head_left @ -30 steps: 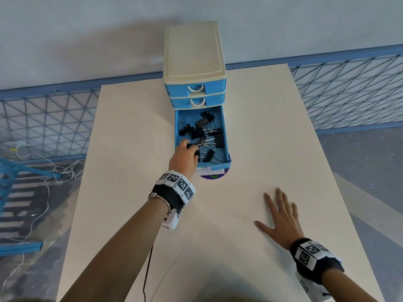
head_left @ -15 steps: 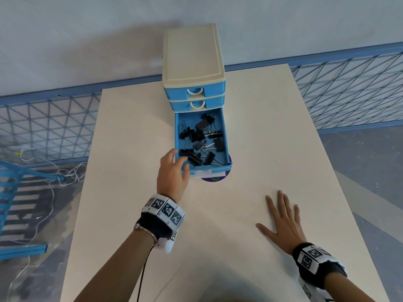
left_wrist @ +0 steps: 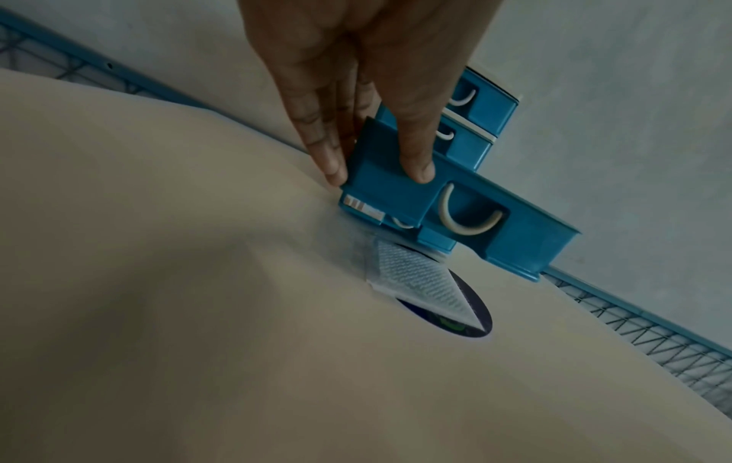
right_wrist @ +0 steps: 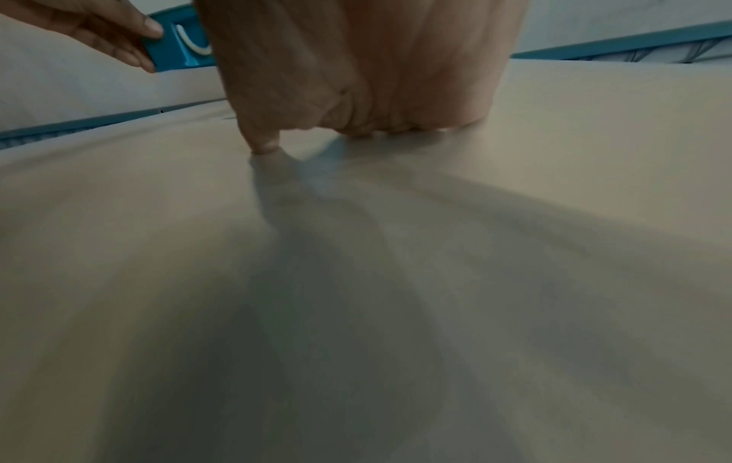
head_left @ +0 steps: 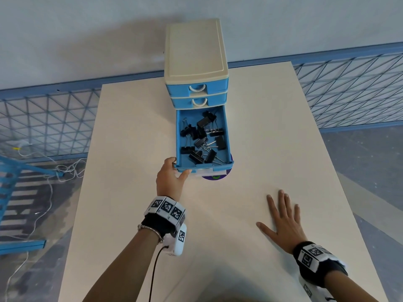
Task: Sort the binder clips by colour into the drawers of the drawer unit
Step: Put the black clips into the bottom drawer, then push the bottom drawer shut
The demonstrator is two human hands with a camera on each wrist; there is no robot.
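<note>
The cream and blue drawer unit point(head_left: 196, 51) stands at the table's far middle, its two upper drawers closed. Its bottom drawer point(head_left: 205, 166) is pulled out and holds several black binder clips point(head_left: 201, 140). My left hand point(head_left: 170, 177) is at the drawer's front left corner. In the left wrist view the left hand point(left_wrist: 376, 174) has its thumb laid on the blue drawer front point(left_wrist: 396, 200) and straight fingers along the left side, beside the cream handle point(left_wrist: 467, 219). My right hand point(head_left: 283, 221) lies flat on the table, fingers spread, holding nothing.
A purple round disc point(head_left: 214, 177) and a white printed label point(left_wrist: 420, 288) lie on the table point(head_left: 218, 258) under the drawer's front. Blue mesh fencing point(head_left: 349, 88) runs behind the table. White cables point(head_left: 54, 168) lie on the floor to the left.
My left hand has come out of the drawer, where it was among the black clips, and now touches the drawer's front left corner. The right hand has stayed flat.
</note>
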